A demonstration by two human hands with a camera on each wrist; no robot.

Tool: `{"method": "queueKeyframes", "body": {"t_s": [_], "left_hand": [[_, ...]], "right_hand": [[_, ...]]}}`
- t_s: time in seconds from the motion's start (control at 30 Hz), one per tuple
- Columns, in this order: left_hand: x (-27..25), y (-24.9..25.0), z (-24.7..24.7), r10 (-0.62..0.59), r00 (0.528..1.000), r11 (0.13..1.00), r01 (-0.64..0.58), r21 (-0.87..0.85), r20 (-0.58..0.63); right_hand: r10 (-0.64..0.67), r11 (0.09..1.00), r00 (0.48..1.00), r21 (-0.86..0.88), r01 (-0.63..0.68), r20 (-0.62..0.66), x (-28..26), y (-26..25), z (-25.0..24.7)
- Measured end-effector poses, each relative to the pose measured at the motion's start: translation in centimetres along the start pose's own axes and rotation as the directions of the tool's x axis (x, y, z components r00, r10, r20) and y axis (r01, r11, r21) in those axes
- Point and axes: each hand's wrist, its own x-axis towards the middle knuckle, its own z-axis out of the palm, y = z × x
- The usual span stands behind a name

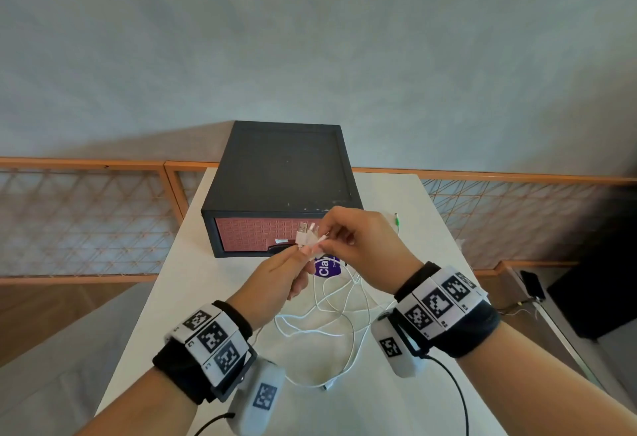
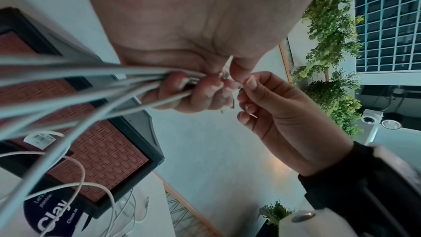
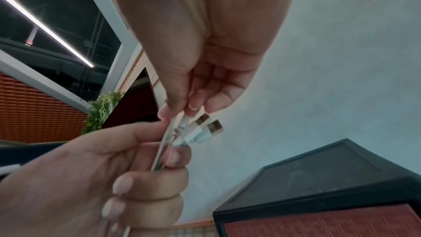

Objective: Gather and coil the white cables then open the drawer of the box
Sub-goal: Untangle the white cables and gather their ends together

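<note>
Both hands clamp the white cables (image 1: 331,311) by their plugs (image 3: 205,131): left hand (image 1: 275,280) bunches strands, right hand (image 1: 355,242) aligns ends for coiling; box (image 1: 282,187) drawer (image 1: 255,234) unopened.

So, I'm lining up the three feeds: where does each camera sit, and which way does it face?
Head: worn on the head, looks forward and down at the table; both forearms, left hand and right hand show.
Left wrist: under the left hand, looks along it at the gripped white cables; the right hand shows.
Right wrist: under the right hand, faces the USB plugs; the left hand shows.
All three share the black box.
</note>
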Motion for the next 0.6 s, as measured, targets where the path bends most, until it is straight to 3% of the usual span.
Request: {"method": "queueKeyframes", "body": {"t_s": [0.23, 0.37, 0.47, 0.6], "left_hand": [[-0.3, 1.2, -0.5, -0.015, 0.992, 0.999, 0.019, -0.033, 0.125], [-0.3, 1.9, -0.2, 0.080, 0.992, 0.997, -0.079, -0.014, 0.099], [-0.1, 2.0, -0.8, 0.113, 0.992, 0.992, -0.109, -0.064, 0.061], [-0.2, 2.3, -1.3, 0.157, 0.988, 0.984, -0.157, -0.089, -0.012]], "right_hand": [[-0.056, 0.996, 0.995, 0.069, 0.062, -0.085, 0.1, 0.7, -0.2], [0.152, 0.923, 0.978, 0.374, -0.089, -0.140, 0.2, 0.2, 0.3], [0.221, 0.824, 0.969, 0.553, -0.123, -0.114, -0.5, 0.0, 1.1], [0.286, 0.786, 0.958, 0.570, -0.240, 0.008, -1.5, 0.4, 3.0]]}}
